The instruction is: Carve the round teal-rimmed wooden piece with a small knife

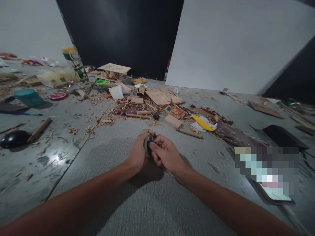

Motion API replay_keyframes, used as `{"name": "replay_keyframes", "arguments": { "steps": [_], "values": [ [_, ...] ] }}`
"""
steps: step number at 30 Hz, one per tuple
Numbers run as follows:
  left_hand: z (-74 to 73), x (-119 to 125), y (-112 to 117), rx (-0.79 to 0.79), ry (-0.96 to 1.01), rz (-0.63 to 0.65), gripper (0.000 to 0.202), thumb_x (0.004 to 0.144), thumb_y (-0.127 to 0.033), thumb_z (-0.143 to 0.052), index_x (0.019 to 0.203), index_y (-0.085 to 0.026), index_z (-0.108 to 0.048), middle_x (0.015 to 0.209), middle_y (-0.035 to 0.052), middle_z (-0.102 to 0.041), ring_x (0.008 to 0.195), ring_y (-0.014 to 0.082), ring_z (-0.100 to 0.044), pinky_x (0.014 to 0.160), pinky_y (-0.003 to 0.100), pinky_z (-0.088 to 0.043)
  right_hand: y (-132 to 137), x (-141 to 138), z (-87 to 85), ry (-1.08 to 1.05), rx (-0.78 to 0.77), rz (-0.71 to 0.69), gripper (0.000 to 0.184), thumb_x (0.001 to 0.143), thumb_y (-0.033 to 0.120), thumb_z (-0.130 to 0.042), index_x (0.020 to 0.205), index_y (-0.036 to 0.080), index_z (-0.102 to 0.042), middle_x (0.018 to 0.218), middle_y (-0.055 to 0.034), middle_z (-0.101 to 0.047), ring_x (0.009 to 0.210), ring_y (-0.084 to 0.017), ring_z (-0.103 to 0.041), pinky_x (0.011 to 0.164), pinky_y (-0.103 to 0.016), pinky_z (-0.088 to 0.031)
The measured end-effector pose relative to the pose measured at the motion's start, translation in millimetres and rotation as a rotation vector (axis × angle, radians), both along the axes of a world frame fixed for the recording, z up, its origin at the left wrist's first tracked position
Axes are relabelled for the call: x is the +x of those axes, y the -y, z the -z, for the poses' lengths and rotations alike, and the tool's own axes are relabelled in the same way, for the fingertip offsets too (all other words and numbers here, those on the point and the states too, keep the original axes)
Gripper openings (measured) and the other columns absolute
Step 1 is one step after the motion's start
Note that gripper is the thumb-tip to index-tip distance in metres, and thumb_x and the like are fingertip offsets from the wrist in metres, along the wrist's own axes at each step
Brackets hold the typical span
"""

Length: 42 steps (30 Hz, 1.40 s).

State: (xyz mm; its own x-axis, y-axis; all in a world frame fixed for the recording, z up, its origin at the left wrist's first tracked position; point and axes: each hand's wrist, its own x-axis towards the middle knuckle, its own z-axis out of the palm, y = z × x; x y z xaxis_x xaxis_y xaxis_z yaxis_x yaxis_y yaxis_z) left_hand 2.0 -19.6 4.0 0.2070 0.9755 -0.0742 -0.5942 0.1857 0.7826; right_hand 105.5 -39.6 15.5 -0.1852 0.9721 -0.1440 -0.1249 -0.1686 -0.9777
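Both my hands meet in the middle of the view, low over the grey floor. My left hand is closed round a small brown wooden piece with a teal band or handle showing between the fingers. My right hand is curled in a fist pressed against the same spot, gripping something thin and dark that I cannot make out. The fingers hide most of what is held.
Wood shavings, sticks and flat wooden offcuts lie scattered ahead. A small wooden model, a green-and-white bottle, a teal container, a red lid and a black rounded object are to the left. A yellow strip and dark sheets lie right.
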Motion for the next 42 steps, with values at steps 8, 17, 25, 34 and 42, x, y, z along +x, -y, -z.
{"name": "replay_keyframes", "arguments": {
  "steps": [8,17,25,34,42],
  "values": [
    [1.9,1.8,-1.8,0.008,-0.007,-0.005,0.016,0.083,-0.019,-0.048,0.068,-0.018,-0.054,0.06,-0.0015,-0.047,0.052,0.0101,-0.044,0.047,0.02,-0.04,-2.0,-2.4,-1.4,0.048,0.038,0.053,0.026,0.081,0.037,-0.063,0.071,0.023,-0.042,0.043,0.0109,-0.047,0.033,-0.005,-0.033,0.034,-0.018,-0.021],
    [-0.7,4.4,-1.6,-0.016,-0.019,-0.049,0.024,0.087,-0.019,-0.044,0.065,-0.018,-0.054,0.058,-0.002,-0.046,0.05,0.0092,-0.044,0.046,0.019,-0.038,-3.3,-1.5,-0.1,0.106,0.148,0.078,0.024,0.082,0.033,-0.06,0.071,0.024,-0.042,0.045,0.01,-0.05,0.036,-0.006,-0.037,0.037,-0.02,-0.026],
    [1.8,3.3,-5.6,0.062,-0.096,-0.067,0.026,0.09,-0.024,-0.043,0.067,-0.018,-0.052,0.061,-0.0016,-0.046,0.053,0.0098,-0.043,0.048,0.02,-0.038,-5.1,0.7,-2.5,0.137,0.235,0.052,0.02,0.08,0.027,-0.059,0.068,0.023,-0.044,0.044,0.0092,-0.049,0.04,-0.007,-0.043,0.043,-0.022,-0.029],
    [2.2,1.0,-10.9,0.13,-0.175,-0.086,0.019,0.089,-0.031,-0.047,0.074,-0.02,-0.052,0.068,-0.0005,-0.05,0.058,0.0122,-0.046,0.051,0.023,-0.042,-1.4,-5.5,-4.5,0.067,0.159,0.12,0.023,0.079,0.035,-0.061,0.07,0.024,-0.043,0.045,0.0089,-0.049,0.039,-0.007,-0.041,0.04,-0.021,-0.027],
    [0.4,1.2,-11.3,0.129,-0.183,-0.094,0.016,0.087,-0.027,-0.045,0.078,-0.021,-0.056,0.073,0.0008,-0.052,0.065,0.0134,-0.05,0.058,0.024,-0.045,-0.6,-6.0,-5.6,-0.019,0.089,0.14,0.026,0.077,0.037,-0.065,0.069,0.023,-0.045,0.043,0.0096,-0.047,0.038,-0.006,-0.035,0.038,-0.021,-0.021]
  ]
}}
